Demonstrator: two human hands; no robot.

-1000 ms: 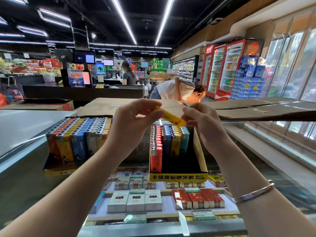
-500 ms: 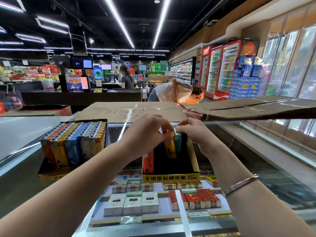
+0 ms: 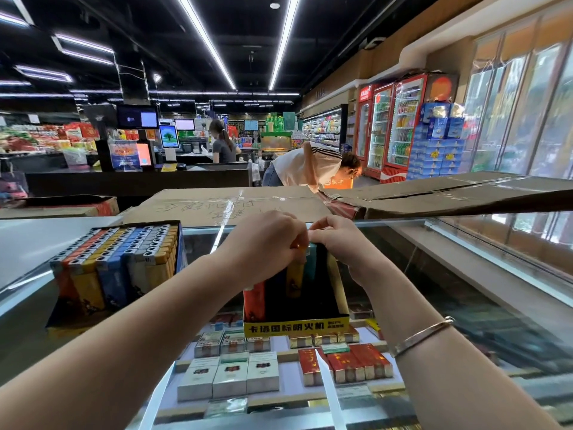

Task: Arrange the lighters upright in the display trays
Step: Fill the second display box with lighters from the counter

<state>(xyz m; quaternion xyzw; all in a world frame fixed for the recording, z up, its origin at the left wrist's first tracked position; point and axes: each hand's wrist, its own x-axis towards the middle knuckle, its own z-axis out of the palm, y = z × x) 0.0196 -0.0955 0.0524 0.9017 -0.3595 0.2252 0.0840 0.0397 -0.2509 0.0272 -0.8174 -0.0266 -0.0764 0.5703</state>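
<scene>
A: Yellow lighter [image 3: 294,276], where?
B: Upright in the yellow-fronted display tray [image 3: 296,326], near the tray's back, beside a teal lighter [image 3: 311,265] on its right. A red lighter [image 3: 255,301] stands at the tray's front left corner. The tray's front right part has no lighters.
A: Hands?
B: Both are over the tray's back rows, knuckles touching each other. Left hand [image 3: 266,243] has its fingers curled down onto the top of the yellow lighter; it looks like a pinch, but the fingertips are hidden, so I cannot tell for sure. Right hand [image 3: 339,242] is curled over the tops just right of that; what it holds, if anything, I cannot tell.
A: Wrist?
B: A metal bangle [image 3: 421,336] sits on the right forearm, nearer the camera than the tray.
A: Other tray?
B: The full tray [image 3: 119,265] is left of the yellow-fronted tray, packed with upright lighters in red, yellow, blue and white rows.
A: Under them?
B: Both trays stand on the glass counter [image 3: 434,274]. Below the glass, in front of the yellow-fronted tray, lie cigarette packs [image 3: 229,375], white ones left and red ones right.
A: Behind?
B: Flat cardboard boxes [image 3: 223,204] are just behind the tray. Farther back, one person [image 3: 310,166] bends over and another stands at a checkout. Red drink fridges [image 3: 393,125] are far right of the tray.
</scene>
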